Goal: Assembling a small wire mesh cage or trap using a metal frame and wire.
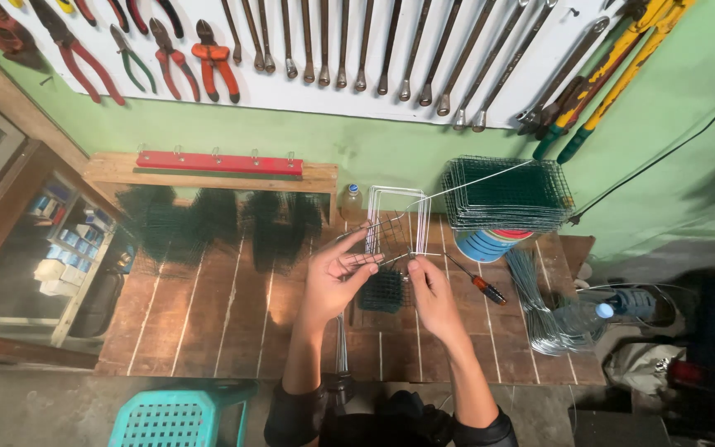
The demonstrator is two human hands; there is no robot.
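Above the wooden bench (208, 323), the left hand (334, 277) pinches a small wire mesh panel (384, 238) between fingers and thumb. The right hand (429, 285) pinches its lower edge, near a screwdriver (477, 284).

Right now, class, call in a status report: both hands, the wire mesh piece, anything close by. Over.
Left hand gripping small dark wire mesh panel. Right hand pinching its lower edge. Orange-handled screwdriver lies right of hands; stacked mesh panels behind.

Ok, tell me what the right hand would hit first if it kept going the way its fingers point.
The right hand points up and away, toward the wall. First in that line is probably the white wire frame it already touches at the fingertips; depth is unclear from the head view.
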